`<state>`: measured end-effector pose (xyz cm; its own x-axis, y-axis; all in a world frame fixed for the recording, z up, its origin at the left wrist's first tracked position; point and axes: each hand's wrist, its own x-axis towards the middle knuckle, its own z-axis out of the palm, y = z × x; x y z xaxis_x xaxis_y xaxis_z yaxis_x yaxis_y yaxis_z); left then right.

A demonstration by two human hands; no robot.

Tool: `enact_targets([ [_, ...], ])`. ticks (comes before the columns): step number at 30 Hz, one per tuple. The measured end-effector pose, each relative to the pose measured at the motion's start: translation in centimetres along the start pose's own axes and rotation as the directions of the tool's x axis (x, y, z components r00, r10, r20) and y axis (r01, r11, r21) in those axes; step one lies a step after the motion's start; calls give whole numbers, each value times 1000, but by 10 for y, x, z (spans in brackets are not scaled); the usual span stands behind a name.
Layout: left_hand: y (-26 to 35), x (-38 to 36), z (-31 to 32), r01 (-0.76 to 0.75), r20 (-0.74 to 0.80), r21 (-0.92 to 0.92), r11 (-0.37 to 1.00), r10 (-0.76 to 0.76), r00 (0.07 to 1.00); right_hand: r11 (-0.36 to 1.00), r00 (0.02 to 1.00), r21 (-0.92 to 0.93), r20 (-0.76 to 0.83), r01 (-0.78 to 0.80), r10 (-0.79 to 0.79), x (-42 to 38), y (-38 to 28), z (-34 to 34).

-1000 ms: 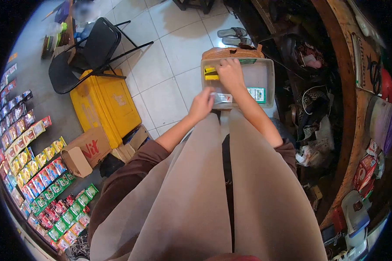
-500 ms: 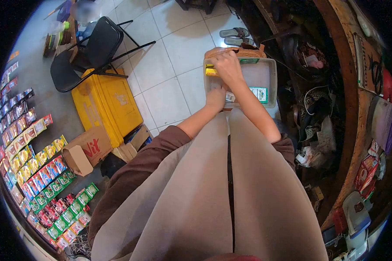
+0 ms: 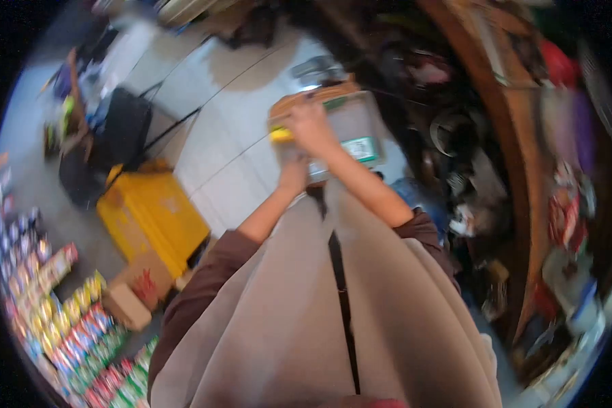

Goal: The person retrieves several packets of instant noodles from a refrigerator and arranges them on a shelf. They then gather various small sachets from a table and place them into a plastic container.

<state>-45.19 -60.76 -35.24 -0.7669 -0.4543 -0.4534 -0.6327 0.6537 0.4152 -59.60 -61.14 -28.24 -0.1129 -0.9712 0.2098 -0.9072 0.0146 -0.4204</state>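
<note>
A clear plastic container (image 3: 376, 117) stands on the floor in front of my knees, blurred by camera motion. My right hand (image 3: 311, 128) reaches across it to its far left part, knuckles up, beside a yellow pack (image 3: 281, 134). Smeared and turned down, its fingers do not show what they touch. Close to the container's near left corner is my left hand (image 3: 294, 174), its fingertips hidden. A green-and-white pack (image 3: 359, 149) lies inside, to the right of my right forearm. Behind the far rim sits an orange-brown woven item (image 3: 343, 90).
Sandals (image 3: 316, 70) lie beyond the container. To the left stand a yellow crate (image 3: 153, 214), a black folding chair (image 3: 119, 126) and a cardboard box (image 3: 139, 285). Rows of colourful sachets (image 3: 81, 326) fill the lower left. Cluttered wooden shelving (image 3: 523, 170) runs along the right.
The view has swung and blurred, so the container and both hands appear further left and slightly lower. Relative to the container, my hands stay in about the same places.
</note>
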Motion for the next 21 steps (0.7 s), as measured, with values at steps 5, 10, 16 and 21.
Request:
enact_targets([
  [5, 32, -6, -67, -50, 329, 40, 998, 34, 944, 916, 915, 345, -265, -205, 305, -61, 16, -106],
  [10, 168, -6, -175, -466, 465, -77, 881, 446, 765, 839, 701, 338, -463, -426, 543, -164, 59, -231],
  [16, 390, 3, -215, -856, 148, -379, 351, 937, 318, 712, 438, -9, -794, -702, 422, -265, 88, -381],
  [21, 572, 64, -143, -984, -288, -5, 180, 942, 174, 154, 71, 49, -726, -987, 685, -350, 177, -464],
])
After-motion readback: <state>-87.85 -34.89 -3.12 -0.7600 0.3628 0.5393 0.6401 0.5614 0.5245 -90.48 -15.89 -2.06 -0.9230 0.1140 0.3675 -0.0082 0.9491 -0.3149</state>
